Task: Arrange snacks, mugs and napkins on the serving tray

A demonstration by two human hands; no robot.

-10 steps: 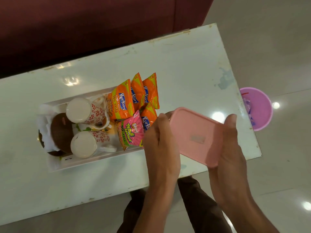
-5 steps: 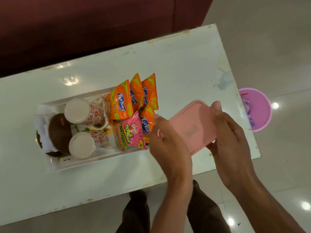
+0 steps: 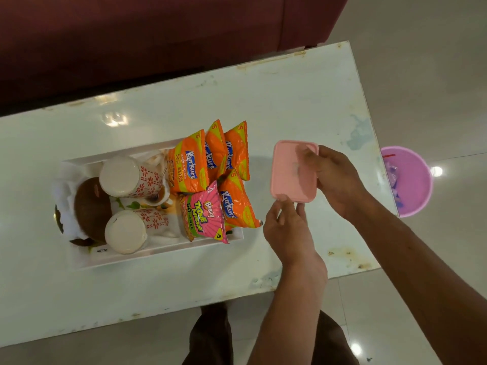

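Note:
A white serving tray (image 3: 163, 255) lies on the white table (image 3: 290, 101). It holds two white mugs with red flower patterns (image 3: 129, 177) (image 3: 131, 230), a brown round bowl-like thing (image 3: 89, 206) on white napkins (image 3: 63, 191), several orange Kurkure packets (image 3: 192, 162) and a pink Bingo packet (image 3: 203, 214). Just right of the tray, a pink plastic box (image 3: 287, 177) is above the table. My right hand (image 3: 334, 177) grips its right side, with the thumb over the far corner. My left hand (image 3: 287, 227) pinches its near edge.
A dark red sofa (image 3: 158, 35) runs along the table's far side. A pink bucket (image 3: 411, 180) stands on the tiled floor past the table's right end. My legs (image 3: 210, 338) show below the near table edge.
The pink box has moved away from me, out over the table, and turned. My left hand slid from its left side to its near edge; my right hand went along on its right side.

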